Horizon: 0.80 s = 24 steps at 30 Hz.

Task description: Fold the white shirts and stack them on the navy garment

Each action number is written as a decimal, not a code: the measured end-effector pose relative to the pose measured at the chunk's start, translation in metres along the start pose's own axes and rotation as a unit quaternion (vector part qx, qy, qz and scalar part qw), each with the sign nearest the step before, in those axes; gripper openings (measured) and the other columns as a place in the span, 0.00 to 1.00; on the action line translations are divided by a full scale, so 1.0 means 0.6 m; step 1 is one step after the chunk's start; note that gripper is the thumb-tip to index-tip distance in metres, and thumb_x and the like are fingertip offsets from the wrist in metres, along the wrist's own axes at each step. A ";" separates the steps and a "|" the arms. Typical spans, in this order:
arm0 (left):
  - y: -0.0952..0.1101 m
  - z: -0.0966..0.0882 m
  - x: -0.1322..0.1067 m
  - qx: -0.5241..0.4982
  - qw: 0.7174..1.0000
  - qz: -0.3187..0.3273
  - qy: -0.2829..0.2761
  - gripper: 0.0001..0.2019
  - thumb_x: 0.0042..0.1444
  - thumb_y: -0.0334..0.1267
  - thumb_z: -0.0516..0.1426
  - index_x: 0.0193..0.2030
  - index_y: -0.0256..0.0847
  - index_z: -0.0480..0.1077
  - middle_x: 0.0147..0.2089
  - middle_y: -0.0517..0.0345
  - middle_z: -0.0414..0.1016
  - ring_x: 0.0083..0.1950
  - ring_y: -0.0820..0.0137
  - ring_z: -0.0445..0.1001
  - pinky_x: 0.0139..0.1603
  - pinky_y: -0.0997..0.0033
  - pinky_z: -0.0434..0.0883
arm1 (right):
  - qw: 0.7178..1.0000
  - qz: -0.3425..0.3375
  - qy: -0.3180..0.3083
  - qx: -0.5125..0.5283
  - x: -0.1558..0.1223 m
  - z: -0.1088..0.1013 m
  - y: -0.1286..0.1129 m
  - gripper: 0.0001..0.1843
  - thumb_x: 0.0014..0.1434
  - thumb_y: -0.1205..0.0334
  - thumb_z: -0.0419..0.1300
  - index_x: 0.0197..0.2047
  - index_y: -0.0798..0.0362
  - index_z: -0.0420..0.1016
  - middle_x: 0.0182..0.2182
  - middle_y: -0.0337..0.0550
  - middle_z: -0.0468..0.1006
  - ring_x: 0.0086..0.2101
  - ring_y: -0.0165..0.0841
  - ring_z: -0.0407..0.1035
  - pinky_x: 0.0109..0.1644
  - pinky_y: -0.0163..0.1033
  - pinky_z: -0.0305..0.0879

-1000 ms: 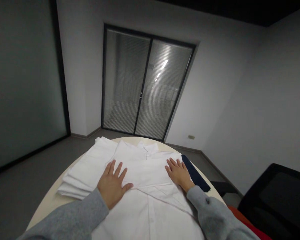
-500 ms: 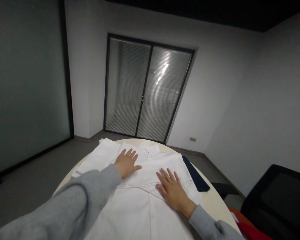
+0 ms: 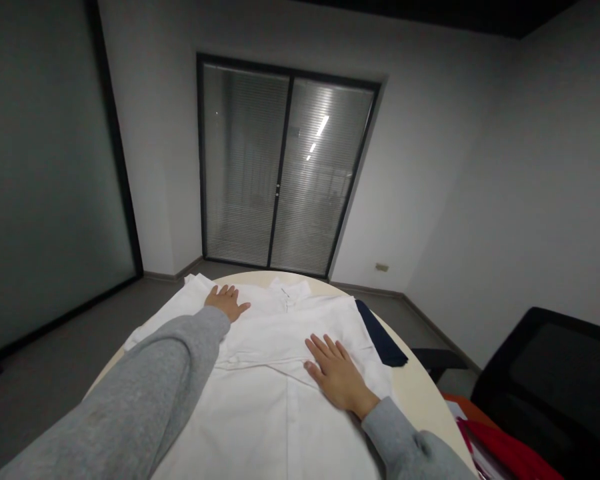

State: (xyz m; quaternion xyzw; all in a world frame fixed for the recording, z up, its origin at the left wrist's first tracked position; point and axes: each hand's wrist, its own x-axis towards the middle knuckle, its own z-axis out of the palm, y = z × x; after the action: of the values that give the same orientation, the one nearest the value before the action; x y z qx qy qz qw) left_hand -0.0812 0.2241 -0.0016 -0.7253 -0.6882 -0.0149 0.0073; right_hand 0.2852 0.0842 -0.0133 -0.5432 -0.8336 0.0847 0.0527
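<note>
Two hands lie splayed, grasping nothing: the left hand [image 3: 227, 304] toward the round cream tabletop's [image 3: 416, 392] far left edge, the right hand [image 3: 337, 377] nearer its middle, resting on a white collared cloth shirt [image 3: 280, 345] whose collar points at the far edge. I see flat navy-blue cloth [image 3: 383, 338] along the right edge, folded white cloth [image 3: 166, 316] leftward.

Blinds [image 3: 245, 207] and mesh chair [image 3: 565, 367] suggest an office.

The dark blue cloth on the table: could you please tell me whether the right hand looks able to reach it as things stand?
Probably yes: the right hand rests open on the white shirt, near the dark blue cloth, with only shirt fabric lying between them.
</note>
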 end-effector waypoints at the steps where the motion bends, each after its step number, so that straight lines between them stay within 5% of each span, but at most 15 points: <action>1: 0.001 0.001 0.001 0.001 1.000 -0.002 0.001 0.40 0.68 0.63 0.41 0.77 0.38 0.57 0.79 0.38 0.51 0.79 0.46 0.47 0.75 0.36 0.41 | 1.000 -0.001 0.000 0.002 0.000 0.000 0.000 0.38 0.73 0.34 0.37 0.78 0.43 0.51 0.77 0.36 0.47 0.76 0.47 0.38 0.77 0.59 0.34; 9: 0.031 -0.036 -0.032 0.028 0.999 0.031 0.028 0.36 0.71 0.58 0.41 0.76 0.34 0.59 0.79 0.37 0.51 0.80 0.45 0.45 0.75 0.36 0.39 | 1.000 -0.006 0.018 0.017 -0.003 0.004 0.006 0.37 0.73 0.36 0.41 0.77 0.43 0.54 0.77 0.38 0.50 0.75 0.47 0.41 0.77 0.58 0.35; 14: 0.123 -0.062 -0.138 -0.015 0.974 0.218 0.059 0.34 0.73 0.59 0.41 0.77 0.41 0.57 0.80 0.50 0.51 0.80 0.57 0.47 0.78 0.52 0.41 | 0.999 0.002 0.031 0.017 -0.002 0.001 -0.001 0.35 0.73 0.40 0.44 0.76 0.46 0.57 0.77 0.43 0.52 0.75 0.46 0.43 0.76 0.56 0.36; 16: 0.152 -0.051 -0.187 -0.056 0.957 0.284 0.029 0.35 0.73 0.61 0.39 0.77 0.44 0.56 0.80 0.51 0.51 0.80 0.58 0.50 0.77 0.53 0.46 | 0.999 0.010 0.042 0.014 -0.011 -0.002 -0.011 0.34 0.74 0.43 0.45 0.76 0.49 0.58 0.77 0.47 0.51 0.74 0.47 0.43 0.76 0.57 0.35; 19: 0.169 -0.016 -0.236 -0.076 0.950 0.300 -0.026 0.36 0.72 0.63 0.39 0.79 0.46 0.53 0.81 0.52 0.47 0.81 0.55 0.47 0.77 0.47 0.47 | 0.999 0.010 0.042 0.010 -0.055 -0.008 -0.023 0.33 0.73 0.44 0.47 0.75 0.49 0.59 0.76 0.48 0.53 0.74 0.48 0.44 0.76 0.60 0.35; 24: 0.158 0.028 -0.247 -0.093 0.952 0.291 -0.021 0.35 0.73 0.63 0.37 0.79 0.49 0.52 0.81 0.54 0.46 0.81 0.58 0.43 0.78 0.46 0.45 | 0.999 -0.031 -0.001 0.028 -0.191 -0.018 0.008 0.33 0.74 0.41 0.44 0.78 0.39 0.52 0.76 0.39 0.51 0.75 0.44 0.43 0.77 0.58 0.36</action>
State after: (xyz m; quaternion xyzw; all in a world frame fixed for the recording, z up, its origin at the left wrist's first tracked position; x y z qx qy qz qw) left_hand 0.0060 0.0718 -0.0223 -0.8918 -0.4428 -0.0610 -0.0704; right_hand 0.3375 -0.0179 -0.0032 -0.5154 -0.8474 0.1071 0.0699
